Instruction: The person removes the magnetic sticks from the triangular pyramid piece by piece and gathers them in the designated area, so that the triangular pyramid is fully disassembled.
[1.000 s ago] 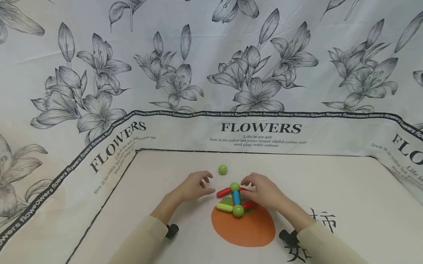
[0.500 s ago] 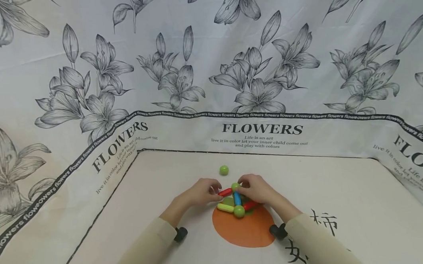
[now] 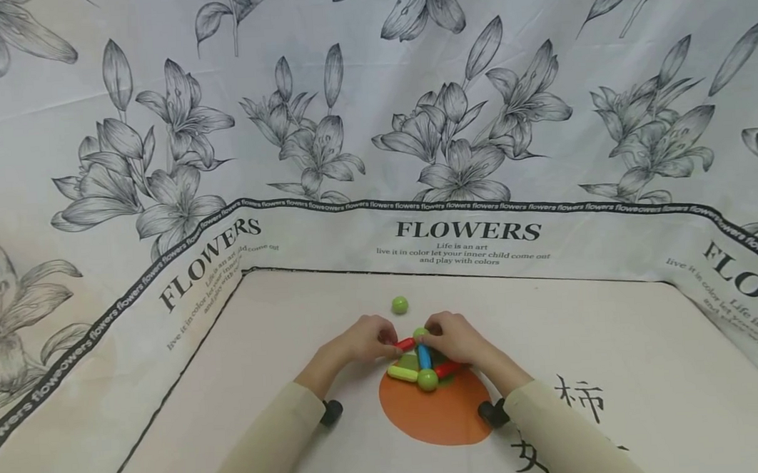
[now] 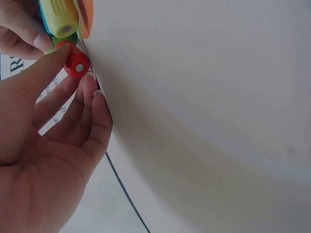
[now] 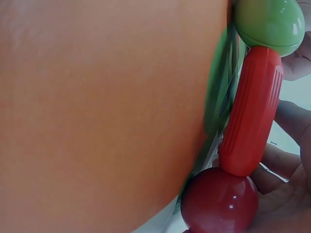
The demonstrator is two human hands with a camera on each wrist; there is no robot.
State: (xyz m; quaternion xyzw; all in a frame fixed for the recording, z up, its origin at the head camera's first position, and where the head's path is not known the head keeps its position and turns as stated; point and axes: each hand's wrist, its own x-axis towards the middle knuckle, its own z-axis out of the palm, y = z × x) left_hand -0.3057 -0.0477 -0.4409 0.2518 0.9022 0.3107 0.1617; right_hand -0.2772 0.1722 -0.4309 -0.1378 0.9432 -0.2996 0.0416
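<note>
A small construction of coloured rods and balls lies on the printed tablecloth. My left hand [image 3: 369,339] pinches the red rod [image 4: 77,64] on its left side between thumb and fingers. At the far end, my right hand [image 3: 451,338] holds a green ball [image 3: 420,332], partly covered by its fingers. A blue rod [image 3: 425,358] runs from there to the near green ball [image 3: 428,380]. From this near ball a yellow rod [image 3: 402,372] points left and another red rod [image 5: 250,111] goes right, reaching a dark red ball [image 5: 221,200] in the right wrist view.
A loose green ball [image 3: 400,305] lies behind the construction. Below it the cloth shows a printed orange fruit [image 3: 436,419], flat on the table. Floral fabric [image 3: 456,118] rises behind and at both sides. Each wrist wears a black camera [image 3: 332,412].
My left hand has moved right, from beside the left red rod to pinching it. The right hand has shifted slightly left, onto the far green ball. The loose green ball stays put.
</note>
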